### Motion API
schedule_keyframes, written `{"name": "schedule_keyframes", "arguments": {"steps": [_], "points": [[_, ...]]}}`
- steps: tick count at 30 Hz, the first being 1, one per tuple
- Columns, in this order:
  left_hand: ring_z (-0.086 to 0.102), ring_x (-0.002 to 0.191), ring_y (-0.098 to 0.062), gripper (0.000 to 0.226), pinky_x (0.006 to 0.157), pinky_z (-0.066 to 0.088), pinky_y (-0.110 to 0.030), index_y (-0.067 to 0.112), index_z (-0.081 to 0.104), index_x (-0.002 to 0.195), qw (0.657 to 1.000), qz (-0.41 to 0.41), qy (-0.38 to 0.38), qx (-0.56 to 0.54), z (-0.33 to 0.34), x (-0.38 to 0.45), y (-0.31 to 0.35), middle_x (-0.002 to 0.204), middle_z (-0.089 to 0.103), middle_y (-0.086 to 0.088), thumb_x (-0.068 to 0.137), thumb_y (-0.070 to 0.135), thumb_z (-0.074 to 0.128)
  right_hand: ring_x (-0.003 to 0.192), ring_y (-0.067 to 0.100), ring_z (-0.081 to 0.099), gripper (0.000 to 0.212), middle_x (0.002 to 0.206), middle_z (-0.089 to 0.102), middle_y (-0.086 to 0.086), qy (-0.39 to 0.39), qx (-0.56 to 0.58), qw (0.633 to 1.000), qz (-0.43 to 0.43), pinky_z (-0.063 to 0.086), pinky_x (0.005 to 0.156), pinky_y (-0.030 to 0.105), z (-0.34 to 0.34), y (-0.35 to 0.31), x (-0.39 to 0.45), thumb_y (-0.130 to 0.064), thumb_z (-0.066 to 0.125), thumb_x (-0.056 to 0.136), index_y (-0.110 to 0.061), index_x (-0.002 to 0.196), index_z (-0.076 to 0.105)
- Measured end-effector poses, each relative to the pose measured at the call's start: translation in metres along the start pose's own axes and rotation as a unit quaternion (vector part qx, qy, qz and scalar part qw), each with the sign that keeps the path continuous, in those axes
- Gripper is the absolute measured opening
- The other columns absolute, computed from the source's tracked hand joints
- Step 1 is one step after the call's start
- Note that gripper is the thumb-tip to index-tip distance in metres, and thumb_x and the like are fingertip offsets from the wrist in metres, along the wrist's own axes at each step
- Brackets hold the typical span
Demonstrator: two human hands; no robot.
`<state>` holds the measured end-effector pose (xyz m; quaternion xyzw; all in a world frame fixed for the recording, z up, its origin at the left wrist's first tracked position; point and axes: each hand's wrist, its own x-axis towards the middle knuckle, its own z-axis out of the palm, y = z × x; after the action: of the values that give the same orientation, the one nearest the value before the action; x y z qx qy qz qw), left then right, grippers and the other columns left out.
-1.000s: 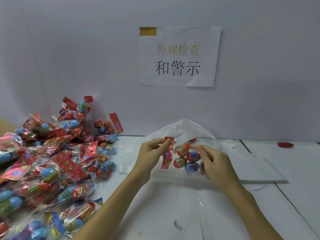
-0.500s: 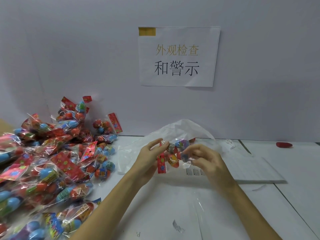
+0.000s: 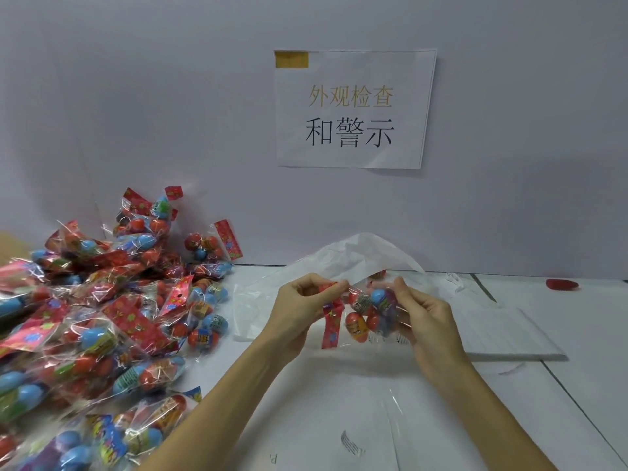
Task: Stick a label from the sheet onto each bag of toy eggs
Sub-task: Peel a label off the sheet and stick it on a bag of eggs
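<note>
A clear bag of toy eggs with a red printed header strip hangs in the air over the middle of the table. My left hand pinches the red header at its top. My right hand curls its fingers round the egg end of the bag. Under the bag lies a white label sheet, partly covered by a crumpled clear plastic film. The label itself is too small to make out.
A large pile of several bagged toy eggs fills the left side of the table up to the wall. A paper sign hangs on the wall. A small red object lies at the far right. Loose clear film lies near me.
The bag has been turned over between my hands, and the eggs have bunched up toward my right hand. Both hands have stayed over the same spot.
</note>
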<state>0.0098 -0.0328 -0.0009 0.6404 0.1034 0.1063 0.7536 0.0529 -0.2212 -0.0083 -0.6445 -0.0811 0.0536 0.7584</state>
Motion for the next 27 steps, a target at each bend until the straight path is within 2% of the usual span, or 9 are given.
{"name": "schedule_keyframes", "arguments": {"steps": [4, 8, 12, 14, 16, 20, 22, 25, 27], "points": [[0.076, 0.084, -0.024, 0.023, 0.068, 0.059, -0.024, 0.007, 0.069, 0.084, 0.999, 0.018, 0.037, -0.018, 0.002, -0.001, -0.005, 0.094, 0.077, -0.018, 0.085, 0.027, 0.079, 0.095, 0.026, 0.078, 0.039, 0.102, 0.081, 0.009, -0.040, -0.010, 0.999, 0.013, 0.060, 0.079, 0.037, -0.001, -0.002, -0.002, -0.044, 0.059, 0.100, -0.014, 0.115, 0.078], [0.074, 0.083, -0.023, 0.019, 0.073, 0.060, -0.028, 0.002, 0.065, 0.097, 0.997, 0.027, 0.053, -0.042, -0.003, 0.000, -0.002, 0.103, 0.073, -0.024, 0.093, 0.017, 0.076, 0.097, 0.028, 0.079, 0.046, 0.103, 0.080, 0.013, -0.086, 0.017, 0.996, 0.017, 0.065, 0.078, 0.034, 0.000, -0.003, -0.002, -0.033, 0.075, 0.085, -0.008, 0.124, 0.069], [0.071, 0.097, -0.023, 0.042, 0.080, 0.058, -0.032, 0.014, 0.066, 0.123, 0.998, 0.000, -0.026, 0.058, -0.003, -0.001, 0.003, 0.114, 0.074, -0.011, 0.091, 0.042, 0.073, 0.092, 0.018, 0.078, 0.048, 0.098, 0.081, 0.002, -0.072, -0.091, 0.993, -0.023, 0.063, 0.075, 0.028, 0.000, 0.003, -0.001, -0.057, 0.075, 0.078, -0.024, 0.113, 0.078], [0.069, 0.090, -0.019, 0.042, 0.077, 0.057, -0.028, 0.013, 0.077, 0.112, 0.994, 0.010, -0.065, 0.091, -0.003, -0.002, 0.002, 0.105, 0.077, -0.011, 0.089, 0.048, 0.072, 0.090, 0.014, 0.078, 0.050, 0.093, 0.081, -0.003, -0.074, -0.141, 0.986, -0.038, 0.062, 0.075, 0.026, -0.001, 0.006, 0.000, -0.068, 0.068, 0.077, -0.027, 0.104, 0.080], [0.067, 0.087, -0.019, 0.035, 0.073, 0.056, -0.026, 0.010, 0.082, 0.095, 0.995, 0.020, -0.056, 0.078, -0.003, -0.003, -0.001, 0.098, 0.078, -0.013, 0.088, 0.044, 0.075, 0.088, 0.013, 0.078, 0.047, 0.089, 0.080, -0.004, -0.086, -0.167, 0.981, -0.043, 0.062, 0.076, 0.027, -0.002, 0.009, 0.000, -0.066, 0.058, 0.087, -0.026, 0.098, 0.080], [0.066, 0.086, -0.018, 0.030, 0.069, 0.054, -0.025, 0.015, 0.083, 0.082, 0.998, 0.027, -0.032, 0.056, -0.006, -0.001, 0.000, 0.095, 0.079, -0.010, 0.082, 0.045, 0.078, 0.093, 0.011, 0.077, 0.051, 0.094, 0.081, -0.005, -0.109, -0.193, 0.975, -0.018, 0.062, 0.084, 0.034, -0.003, 0.007, 0.003, -0.060, 0.041, 0.100, -0.026, 0.108, 0.078], [0.066, 0.081, -0.012, 0.033, 0.066, 0.054, -0.020, 0.018, 0.083, 0.082, 0.997, 0.041, -0.020, 0.061, -0.005, -0.002, 0.002, 0.093, 0.079, -0.007, 0.078, 0.050, 0.077, 0.079, 0.007, 0.074, 0.055, 0.081, 0.077, -0.004, -0.084, -0.239, 0.966, -0.051, 0.059, 0.072, 0.027, -0.003, 0.006, 0.002, -0.060, 0.039, 0.099, -0.020, 0.098, 0.077], [0.067, 0.085, -0.008, 0.029, 0.069, 0.052, -0.017, 0.025, 0.083, 0.082, 0.994, 0.080, -0.001, 0.071, -0.001, -0.006, 0.002, 0.094, 0.078, 0.002, 0.074, 0.053, 0.078, 0.050, 0.001, 0.054, 0.049, 0.051, 0.056, -0.014, -0.024, -0.316, 0.936, -0.153, 0.040, 0.049, 0.014, -0.005, 0.004, -0.001, -0.058, 0.041, 0.096, -0.022, 0.067, 0.059], [0.067, 0.097, -0.008, 0.028, 0.080, 0.050, -0.021, 0.032, 0.084, 0.086, 0.992, 0.108, 0.006, 0.068, 0.001, -0.007, 0.002, 0.104, 0.075, 0.012, 0.074, 0.057, 0.079, 0.050, -0.001, 0.059, 0.043, 0.052, 0.060, -0.020, -0.042, -0.277, 0.948, -0.149, 0.045, 0.051, 0.013, -0.007, 0.002, -0.002, -0.054, 0.042, 0.098, -0.027, 0.082, 0.071]]}}
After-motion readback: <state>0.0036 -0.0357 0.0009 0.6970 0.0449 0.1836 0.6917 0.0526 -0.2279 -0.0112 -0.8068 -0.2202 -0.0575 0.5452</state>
